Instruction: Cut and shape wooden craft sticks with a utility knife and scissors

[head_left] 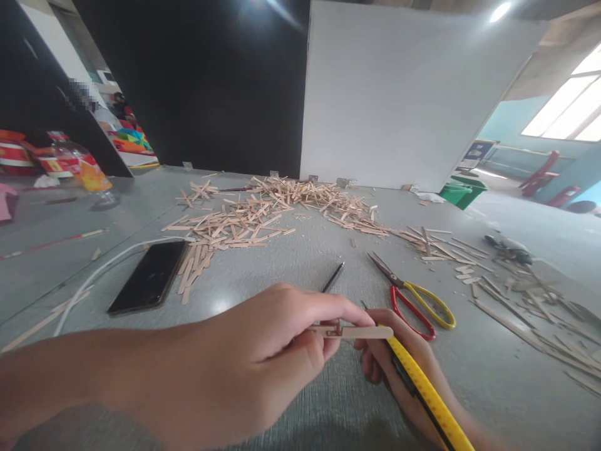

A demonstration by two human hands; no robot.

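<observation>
Phone (148, 277): on the desk (291, 263), at the left hand's 10 o'clock.
Left hand (253, 357): pinching the stick.
Stick (364, 332): long axis 9-to-3 o'clock, rounded tip toward the right hand.
Right hand (413, 335): gripping the cutter (432, 391), slanted 11-to-5.
Scissors (397, 282): 12 o'clock from right hand.

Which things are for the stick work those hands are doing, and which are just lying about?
For the work:
Wooden stick, in the left hand
Yellow cutter, in the right hand
Loose sticks, probably
Scissors and dark pen or pencil, perhaps; neither is held

Just lying about, it seems:
Black phone
Plastic bottle
</observation>
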